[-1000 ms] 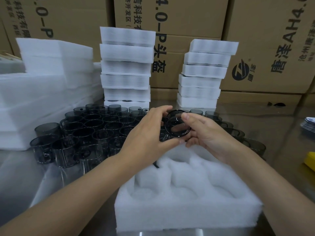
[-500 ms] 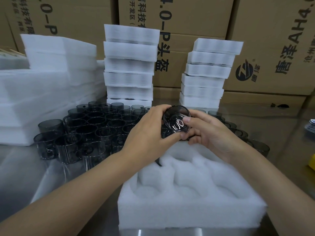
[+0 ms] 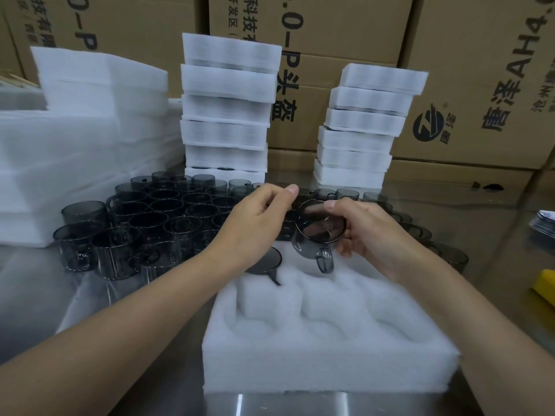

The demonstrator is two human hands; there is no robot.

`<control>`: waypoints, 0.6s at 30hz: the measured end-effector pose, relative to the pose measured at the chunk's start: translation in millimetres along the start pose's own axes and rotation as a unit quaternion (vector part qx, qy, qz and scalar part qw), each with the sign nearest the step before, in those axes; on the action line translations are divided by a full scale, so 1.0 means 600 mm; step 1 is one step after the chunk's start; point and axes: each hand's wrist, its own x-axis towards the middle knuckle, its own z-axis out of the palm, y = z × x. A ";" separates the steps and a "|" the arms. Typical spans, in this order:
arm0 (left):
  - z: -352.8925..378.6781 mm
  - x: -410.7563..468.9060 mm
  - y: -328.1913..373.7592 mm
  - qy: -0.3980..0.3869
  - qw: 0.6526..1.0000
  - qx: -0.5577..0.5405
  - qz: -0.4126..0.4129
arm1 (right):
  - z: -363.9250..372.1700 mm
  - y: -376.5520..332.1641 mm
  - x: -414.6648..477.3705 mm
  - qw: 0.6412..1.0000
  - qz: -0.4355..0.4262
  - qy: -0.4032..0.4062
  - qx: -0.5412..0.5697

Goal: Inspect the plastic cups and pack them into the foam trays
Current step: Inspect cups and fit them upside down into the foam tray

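A head-worn camera looks down at a person's 2 bare forearms reaching over a shiny metal counter (image 3: 36, 295). A white foam tray (image 3: 330, 349) sits at the near edge of the counter, with rounded pockets that seem to form 2 rows of 3.

The right hand (image 3: 372, 235) grips a smoky, dark see-through plastic cup (image 3: 319, 229), thumb on its upper rim and fingers (image 3: 345, 250) curled round its far side. The cup is tilted so that its open mouth faces the camera and its handle hangs down. It hovers just above the tray's far middle pocket.

The left hand (image 3: 255, 226) is just beside the cup, to its left. Its fingers are loosely curled, the thumb lies against the forefinger, and nothing shows in its grasp. Below its wrist, a second cup (image 3: 264, 261) lies in the tray's far left pocket, partly hidden by the hand.

A tight cluster of matching cups (image 3: 150, 223) stands upright on the counter left of the tray and runs on behind the hands toward the right. Behind the cluster, 2 stacks of foam trays (image 3: 225, 109) rise side by side. A pile of white foam sheets (image 3: 75, 145) fills the far left corner. Printed cardboard boxes (image 3: 480, 70) wall off the back. At the right edge lie a small stack of cards (image 3: 543, 223) and a yellow object (image 3: 545, 286), cut off by the frame.
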 end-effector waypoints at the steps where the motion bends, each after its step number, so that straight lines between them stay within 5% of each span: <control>1: 0.000 0.001 -0.001 -0.013 1.000 0.008 -0.008 | -0.001 0.000 0.000 1.000 0.001 0.004 -0.015; 11: -0.002 -0.005 -0.001 -0.137 0.987 0.082 -0.027 | -0.007 0.006 0.001 0.992 -0.009 0.040 -0.116; 18: -0.005 -0.003 -0.002 -0.154 0.984 0.092 -0.008 | -0.006 -0.003 -0.008 0.992 -0.002 -0.020 -0.124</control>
